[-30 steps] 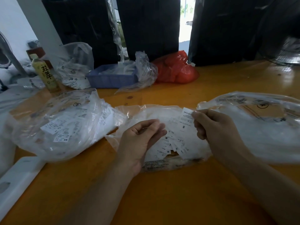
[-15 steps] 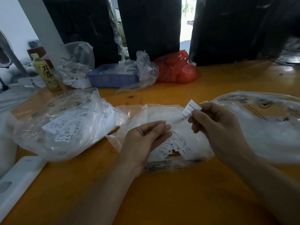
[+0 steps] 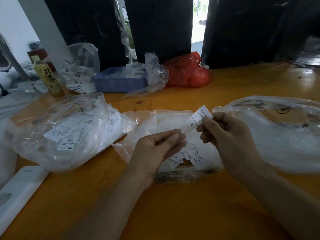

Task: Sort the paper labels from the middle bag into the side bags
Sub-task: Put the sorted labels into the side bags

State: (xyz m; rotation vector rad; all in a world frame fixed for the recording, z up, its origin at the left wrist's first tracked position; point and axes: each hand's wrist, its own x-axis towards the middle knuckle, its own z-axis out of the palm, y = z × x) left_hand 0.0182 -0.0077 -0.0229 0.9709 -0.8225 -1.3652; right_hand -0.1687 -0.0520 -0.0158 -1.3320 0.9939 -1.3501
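Hands: two, right hand (image 3: 230, 135) pinching one S label (image 3: 197, 120), left hand (image 3: 155, 149) curled around nothing visible. Three clear bags: left bag (image 3: 57, 132), middle bag (image 3: 155, 120), right bag (image 3: 284, 135).

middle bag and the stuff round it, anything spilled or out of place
Nothing stands out. The loose labels lie inside the middle bag, none spilled on the table. The left bag holds its labels too. The right hand pinches one S label above the middle bag, its lower end at the left hand.

both hands, left hand (image 3: 155, 149) and right hand (image 3: 228, 135), pinch an s label (image 3: 195, 121) above the middle bag (image 3: 152, 122).
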